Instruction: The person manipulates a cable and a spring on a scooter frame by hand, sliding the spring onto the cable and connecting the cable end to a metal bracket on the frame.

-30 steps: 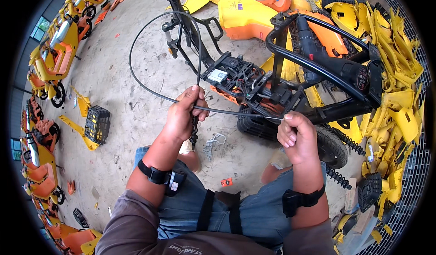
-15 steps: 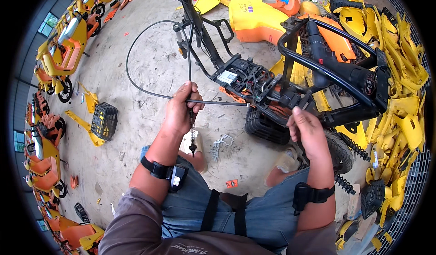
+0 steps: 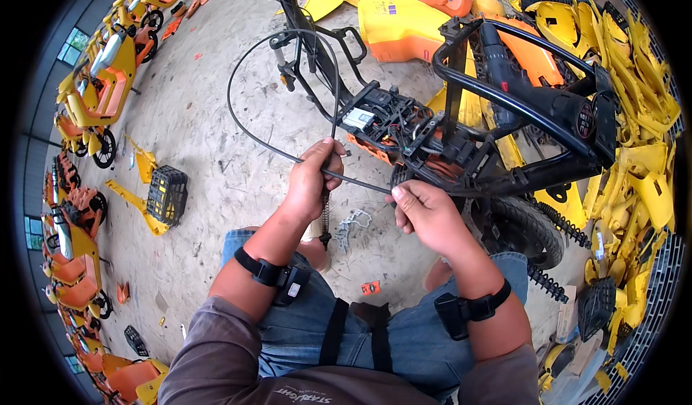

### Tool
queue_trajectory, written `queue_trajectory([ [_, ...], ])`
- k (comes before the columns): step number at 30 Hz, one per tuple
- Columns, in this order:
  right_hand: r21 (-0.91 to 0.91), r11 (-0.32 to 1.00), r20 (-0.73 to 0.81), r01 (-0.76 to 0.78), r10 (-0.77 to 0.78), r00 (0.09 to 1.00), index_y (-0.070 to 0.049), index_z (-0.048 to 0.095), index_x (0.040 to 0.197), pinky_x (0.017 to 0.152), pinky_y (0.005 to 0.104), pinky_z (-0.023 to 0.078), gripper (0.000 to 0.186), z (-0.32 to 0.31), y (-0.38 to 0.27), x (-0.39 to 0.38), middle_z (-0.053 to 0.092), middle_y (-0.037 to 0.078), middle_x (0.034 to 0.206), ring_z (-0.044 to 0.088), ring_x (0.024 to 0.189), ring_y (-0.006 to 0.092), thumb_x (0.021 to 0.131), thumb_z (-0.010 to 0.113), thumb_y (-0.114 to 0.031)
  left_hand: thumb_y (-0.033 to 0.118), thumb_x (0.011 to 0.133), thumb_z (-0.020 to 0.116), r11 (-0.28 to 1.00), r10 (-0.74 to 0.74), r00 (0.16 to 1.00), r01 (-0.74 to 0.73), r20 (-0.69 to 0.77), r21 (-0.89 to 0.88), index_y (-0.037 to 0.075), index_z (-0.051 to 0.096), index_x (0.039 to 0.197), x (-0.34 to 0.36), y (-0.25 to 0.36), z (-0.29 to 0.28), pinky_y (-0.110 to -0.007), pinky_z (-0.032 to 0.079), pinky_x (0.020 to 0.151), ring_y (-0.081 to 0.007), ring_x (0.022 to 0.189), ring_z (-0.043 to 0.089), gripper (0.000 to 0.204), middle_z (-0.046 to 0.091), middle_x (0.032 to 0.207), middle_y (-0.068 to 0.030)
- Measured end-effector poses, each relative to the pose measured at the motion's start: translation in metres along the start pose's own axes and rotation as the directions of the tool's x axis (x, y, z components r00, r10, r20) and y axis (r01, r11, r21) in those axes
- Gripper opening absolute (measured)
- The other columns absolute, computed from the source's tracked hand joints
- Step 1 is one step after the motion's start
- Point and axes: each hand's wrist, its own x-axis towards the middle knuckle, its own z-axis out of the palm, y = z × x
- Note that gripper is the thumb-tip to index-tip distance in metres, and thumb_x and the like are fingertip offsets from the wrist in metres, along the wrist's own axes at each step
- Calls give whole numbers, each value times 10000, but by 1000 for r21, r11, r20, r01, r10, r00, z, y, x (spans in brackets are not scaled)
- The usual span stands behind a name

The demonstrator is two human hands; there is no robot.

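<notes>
Head view: left forearm slants up from lower left, wrist fairly straight; left hand (image 3: 315, 179) closed, thumb uppermost, gripping the cable (image 3: 360, 182) where it crosses itself. Right forearm angles inward from lower right; right hand (image 3: 425, 214) narrowed, thumb and fingers pinching the cable near one end, slightly lower than the left.

Counts: cable, 1, one loop, raised ahead of the knees, left of the seat frame (image 3: 519, 104). Narrow spring (image 3: 325, 225), 1, hanging below left hand. Armbands, 2, one per forearm. Near wheel (image 3: 522, 232), 1. Coil shocks (image 3: 559, 222), 2, beside it. Power tool (image 3: 497, 62), 1, within the frame's bars.
</notes>
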Motion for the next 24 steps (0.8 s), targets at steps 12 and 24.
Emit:
queue_trajectory([
  [12, 282, 959, -212, -23, 86, 974, 18, 624, 933, 487, 221, 393, 314, 7, 6, 9, 549, 9, 632, 473, 519, 73, 1018, 521, -267, 364, 994, 415, 961, -54, 997, 66, 52, -269, 1, 442, 1370, 3, 1, 0, -254, 421, 672, -126, 733, 489, 523, 569, 920, -44],
  [24, 464, 885, -253, 30, 100, 962, -7, 609, 901, 481, 228, 363, 331, 1, 15, 18, 530, -6, 628, 449, 512, 79, 1005, 547, -315, 625, 849, 555, 759, 112, 978, 31, 177, -650, 83, 212, 1508, -6, 35, -9, -439, 473, 899, -316, 1068, 552, 920, 465, 1313, -242],
])
